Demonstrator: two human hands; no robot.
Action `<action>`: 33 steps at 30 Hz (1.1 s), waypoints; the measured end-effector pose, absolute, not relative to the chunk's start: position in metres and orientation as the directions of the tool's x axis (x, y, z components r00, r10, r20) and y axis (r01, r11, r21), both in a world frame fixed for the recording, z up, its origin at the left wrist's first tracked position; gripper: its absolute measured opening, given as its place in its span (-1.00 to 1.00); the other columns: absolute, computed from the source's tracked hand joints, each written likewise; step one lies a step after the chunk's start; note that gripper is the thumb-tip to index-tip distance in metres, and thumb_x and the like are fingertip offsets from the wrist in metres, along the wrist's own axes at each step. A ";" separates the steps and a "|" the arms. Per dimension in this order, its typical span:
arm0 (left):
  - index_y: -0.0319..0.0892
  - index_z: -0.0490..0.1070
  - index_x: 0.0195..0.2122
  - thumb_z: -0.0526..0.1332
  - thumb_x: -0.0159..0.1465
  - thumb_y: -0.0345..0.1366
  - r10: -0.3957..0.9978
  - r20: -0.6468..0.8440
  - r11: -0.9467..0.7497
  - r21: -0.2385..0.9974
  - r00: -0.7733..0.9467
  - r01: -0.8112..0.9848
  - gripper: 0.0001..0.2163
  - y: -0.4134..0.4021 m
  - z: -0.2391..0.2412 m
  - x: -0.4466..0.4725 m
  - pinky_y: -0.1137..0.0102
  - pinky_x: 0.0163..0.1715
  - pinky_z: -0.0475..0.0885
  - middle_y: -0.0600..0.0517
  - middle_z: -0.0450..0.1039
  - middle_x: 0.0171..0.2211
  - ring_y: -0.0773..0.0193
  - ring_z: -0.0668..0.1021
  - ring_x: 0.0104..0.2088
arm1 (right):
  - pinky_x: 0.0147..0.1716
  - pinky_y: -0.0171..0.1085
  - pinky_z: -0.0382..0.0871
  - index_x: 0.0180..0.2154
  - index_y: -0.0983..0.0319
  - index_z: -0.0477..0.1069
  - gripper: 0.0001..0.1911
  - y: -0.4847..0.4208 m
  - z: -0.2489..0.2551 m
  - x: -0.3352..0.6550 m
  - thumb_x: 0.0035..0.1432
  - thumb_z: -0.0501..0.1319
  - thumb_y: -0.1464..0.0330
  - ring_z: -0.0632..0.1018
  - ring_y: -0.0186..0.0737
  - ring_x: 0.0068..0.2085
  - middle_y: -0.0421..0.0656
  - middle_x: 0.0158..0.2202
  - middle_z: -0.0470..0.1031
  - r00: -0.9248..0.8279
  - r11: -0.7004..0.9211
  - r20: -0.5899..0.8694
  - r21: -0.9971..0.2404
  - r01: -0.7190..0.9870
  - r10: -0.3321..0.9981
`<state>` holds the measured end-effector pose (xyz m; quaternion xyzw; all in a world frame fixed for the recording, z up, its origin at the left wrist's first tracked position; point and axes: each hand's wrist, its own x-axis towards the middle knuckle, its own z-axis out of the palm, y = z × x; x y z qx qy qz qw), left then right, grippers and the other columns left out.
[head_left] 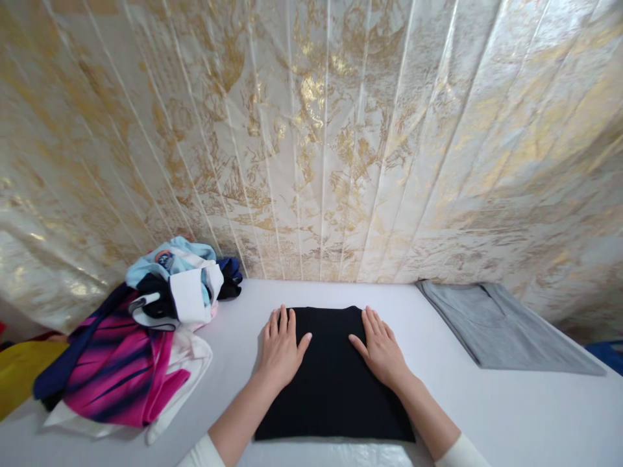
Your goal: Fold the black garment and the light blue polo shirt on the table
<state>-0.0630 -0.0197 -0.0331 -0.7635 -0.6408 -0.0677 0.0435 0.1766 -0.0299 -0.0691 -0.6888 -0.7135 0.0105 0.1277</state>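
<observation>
A black folded garment (335, 383) lies flat on the white table (233, 363) right in front of me. Along its left edge rests my left hand (282, 350), palm down, with the thumb reaching over the cloth. My right hand (382, 350) lies the same way on the right edge, fingers stretched toward the far corner. Both hands are open and touch the fabric without gripping it. What kind of garment it is, I cannot tell from this folded shape.
To the left is a heap of crumpled clothes (121, 363), pink, navy, white and light blue. A grey folded garment (506, 331) lies at the back right. Behind the table hangs a gold-patterned sheet (311, 149). Yellow cloth (29, 370) shows at the far left.
</observation>
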 end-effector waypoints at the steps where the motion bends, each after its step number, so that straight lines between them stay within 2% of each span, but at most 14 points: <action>1: -0.41 0.11 0.26 -0.03 0.36 -0.05 0.974 0.153 -0.171 0.017 0.166 0.985 -0.42 -0.023 -0.029 -0.063 0.06 0.20 0.11 -0.32 -0.03 0.30 -0.14 0.07 0.30 | 0.27 -0.03 -0.06 0.29 0.43 0.02 -0.23 -0.029 -0.070 0.179 0.26 -0.09 0.00 -0.01 -0.02 0.34 0.06 0.35 -0.08 -0.025 0.058 0.164 -0.202 0.978 0.986; 4: -0.39 0.13 0.25 0.02 0.34 -0.10 0.958 0.188 -0.225 0.037 0.215 0.974 -0.44 -0.047 -0.017 -0.058 0.03 0.22 0.05 -0.29 -0.08 0.32 -0.10 0.00 0.32 | 0.24 -0.08 0.02 0.27 0.39 0.06 -0.32 -0.019 -0.070 0.191 0.27 -0.07 0.10 0.06 -0.05 0.33 0.06 0.34 0.00 -0.026 0.073 0.165 -0.284 0.956 0.986; 6: -0.29 0.12 0.27 0.06 0.32 -0.11 0.909 0.230 -0.372 0.076 0.347 0.925 -0.45 -0.076 -0.016 -0.047 0.01 0.21 0.08 -0.20 -0.13 0.34 -0.09 0.00 0.32 | 0.18 -0.12 0.12 0.24 0.37 0.11 -0.41 -0.009 -0.068 0.201 0.27 -0.03 0.20 0.20 -0.05 0.27 0.08 0.28 0.15 0.016 0.048 0.182 -0.339 0.940 0.983; 8: -0.15 0.07 0.29 0.08 0.31 -0.08 0.789 0.216 -0.606 0.122 0.575 0.786 -0.44 -0.106 -0.022 -0.027 0.03 0.16 0.18 -0.13 -0.11 0.35 -0.09 0.09 0.30 | 0.09 -0.12 0.21 0.18 0.35 0.21 -0.48 0.002 -0.063 0.208 0.23 0.04 0.28 0.34 -0.01 0.16 0.10 0.15 0.32 0.061 0.015 0.197 -0.360 0.933 0.978; 9: -0.11 0.11 0.28 0.08 0.31 -0.09 0.693 0.181 -0.720 0.142 0.698 0.679 -0.47 -0.119 -0.027 -0.015 0.08 0.09 0.28 -0.12 -0.01 0.32 -0.07 0.21 0.25 | 0.05 -0.11 0.23 0.13 0.34 0.28 -0.52 0.007 -0.061 0.210 0.20 0.09 0.30 0.39 0.02 0.10 0.10 0.07 0.39 0.071 0.005 0.200 -0.359 0.933 0.977; 10: -0.05 0.20 0.23 0.04 0.35 -0.17 0.642 0.140 -0.767 0.155 0.754 0.623 -0.58 -0.129 -0.033 -0.003 0.15 0.02 0.36 -0.10 0.14 0.27 -0.01 0.33 0.18 | 0.01 -0.10 0.25 0.06 0.32 0.35 -0.56 0.011 -0.058 0.210 0.17 0.13 0.31 0.41 0.04 0.04 0.09 0.00 0.43 0.074 0.003 0.202 -0.357 0.934 0.977; 13: -0.09 0.33 0.14 -0.05 0.40 -0.30 0.676 0.047 -0.732 0.150 0.735 0.664 -0.66 -0.147 -0.042 0.026 0.18 -0.06 0.41 -0.13 0.33 0.15 0.00 0.44 0.07 | -0.07 -0.12 0.27 -0.14 0.30 0.48 -0.70 0.021 -0.051 0.207 0.09 0.22 0.30 0.44 0.05 -0.06 0.06 -0.12 0.45 0.067 0.012 0.203 -0.367 0.930 0.977; 15: -0.15 0.32 0.14 -0.05 0.39 -0.29 0.704 0.003 -0.702 0.162 0.711 0.694 -0.65 -0.147 -0.035 0.031 0.15 -0.06 0.41 -0.17 0.33 0.15 -0.04 0.43 0.07 | -0.10 -0.16 0.27 -0.22 0.29 0.49 -0.76 0.024 -0.048 0.206 0.07 0.23 0.30 0.45 0.00 -0.09 0.04 -0.16 0.45 0.061 0.025 0.206 -0.390 0.921 0.977; 18: -0.14 0.27 0.18 0.08 0.32 -0.26 0.719 0.012 -0.680 0.219 0.695 0.700 -0.60 -0.131 -0.009 0.010 0.14 -0.04 0.39 -0.13 0.28 0.19 -0.04 0.41 0.07 | -0.15 -0.22 0.27 -0.28 0.28 0.46 -0.82 0.023 -0.045 0.209 0.06 0.21 0.33 0.47 -0.10 -0.19 -0.02 -0.23 0.43 0.050 0.050 0.212 -0.445 0.894 0.976; 19: -0.12 0.24 0.19 0.13 0.28 -0.27 0.751 0.042 -0.650 0.223 0.659 0.726 -0.57 -0.120 0.002 -0.002 0.13 -0.01 0.36 -0.11 0.26 0.20 -0.03 0.39 0.08 | -0.17 -0.23 0.28 -0.29 0.27 0.45 -0.84 0.022 -0.044 0.211 0.05 0.21 0.34 0.47 -0.12 -0.22 -0.05 -0.26 0.43 0.045 0.061 0.214 -0.466 0.882 0.976; 22: -0.12 0.25 0.17 0.08 0.23 -0.46 0.902 0.123 -0.430 0.171 0.414 0.886 -0.55 -0.072 0.024 -0.044 0.17 0.05 0.26 -0.06 0.25 0.20 0.03 0.32 0.13 | -0.18 -0.25 0.27 -0.36 0.21 0.39 -0.88 0.018 -0.041 0.215 -0.05 0.22 0.40 0.45 -0.16 -0.24 -0.14 -0.32 0.42 0.017 0.114 0.234 -0.532 0.839 0.972; 25: -0.22 0.24 0.17 0.05 0.26 -0.46 0.958 0.117 -0.281 0.178 0.263 0.943 -0.57 -0.016 0.030 -0.077 0.16 0.06 0.21 -0.15 0.25 0.18 0.01 0.30 0.14 | -0.23 -0.27 0.27 -0.38 0.17 0.34 -0.90 0.015 -0.038 0.213 -0.06 0.18 0.39 0.44 -0.18 -0.26 -0.20 -0.35 0.43 0.001 0.158 0.256 -0.600 0.785 0.967; 29: -0.15 0.42 -0.07 0.16 0.22 -0.36 0.969 0.053 -0.247 0.206 0.241 0.947 -0.76 0.026 0.024 -0.092 0.18 -0.04 0.26 -0.09 0.46 -0.06 0.01 0.41 0.01 | -0.34 -0.30 0.28 -0.35 0.16 0.30 -0.89 0.016 -0.038 0.210 0.01 0.10 0.31 0.45 -0.23 -0.36 -0.23 -0.42 0.44 0.016 0.168 0.253 -0.685 0.709 0.967; 33: -0.13 0.43 -0.35 0.20 0.20 -0.32 0.975 0.044 -0.222 0.243 0.218 0.944 -0.95 0.030 0.018 -0.091 0.21 -0.06 0.22 -0.05 0.45 -0.15 0.03 0.41 -0.01 | -0.34 -0.29 0.30 -0.23 0.16 0.34 -0.76 0.015 -0.039 0.211 0.01 0.11 0.26 0.48 -0.22 -0.37 -0.25 -0.45 0.46 0.019 0.164 0.229 -0.748 0.643 0.973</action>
